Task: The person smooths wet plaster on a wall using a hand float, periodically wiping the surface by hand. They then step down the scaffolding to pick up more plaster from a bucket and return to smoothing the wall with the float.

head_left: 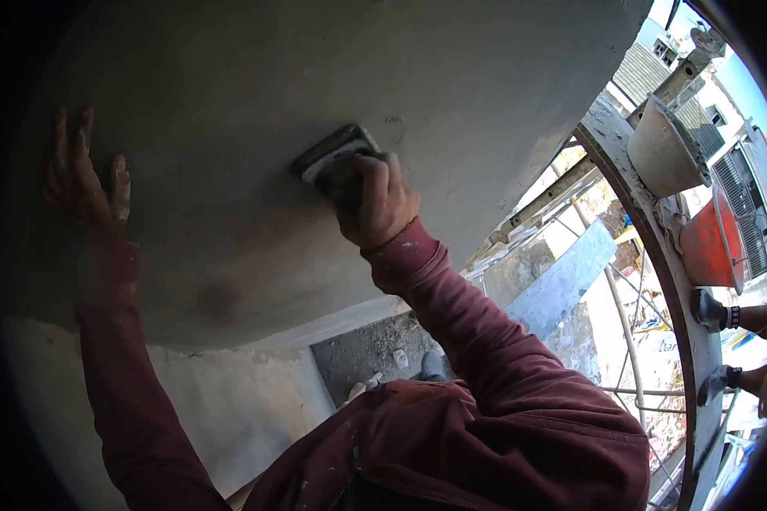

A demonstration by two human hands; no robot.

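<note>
A smooth grey plastered wall (230, 102) fills the upper left of the head view. My right hand (379, 200) grips a plasterer's float (332, 153), its face against or very close to the plaster. The float is tilted, and my fingers hide its handle. Farther left, my left hand (87, 175) is open with fingers spread, holding nothing. It rests at the wall; whether the whole palm touches is hard to see in the shade. A small rough mark (393, 119) shows on the plaster right of the float.
On a curved scaffold plank (656, 243) at the right stand a pale mortar bucket (666, 157) and an orange-red bucket (709, 243). Another person's shoes (709, 311) are on that plank. Scaffold poles (626, 341) and a bluish board (562, 277) lie below. My shoe (433, 364) shows beneath me.
</note>
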